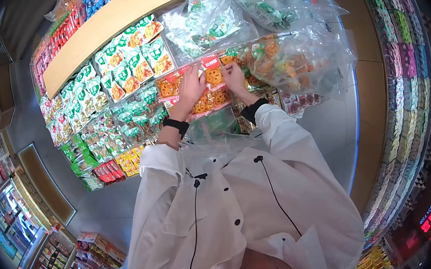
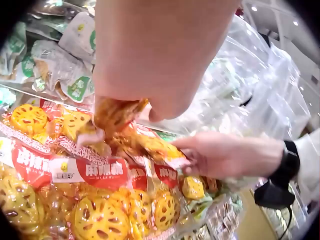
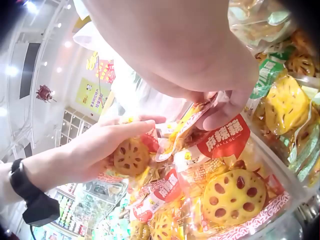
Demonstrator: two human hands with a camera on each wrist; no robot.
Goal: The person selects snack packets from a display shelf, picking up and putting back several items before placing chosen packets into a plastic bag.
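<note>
Orange packets (image 1: 214, 76): top centre of the head view, heaped in rows with red labels; holed slices, apparently lotus root, show through clear film.
Right hand (image 3: 185, 45): pinches a raised packet (image 3: 186, 120) between thumb and fingers, in the upper middle of the right wrist view.
Left hand (image 1: 189, 88): lies over the packets just beside the right; its fingertips are partly hidden, so I cannot tell whether it grips one.
Neighbours: green-and-white packets (image 1: 126, 70) to the upper left of the head view, a clear plastic bag (image 1: 292, 62) to the upper right.
Weight: each packet looks light, an easy one-handed lift.
Feel: soft and pliable, probably slick, the film glossy and the slices oily inside; squeezing hard could crush slices or strain a seal.
Where to hold: the flat printed top edge seems best, thumb against fingers; the bulging middle would likely shift and slide.
</note>
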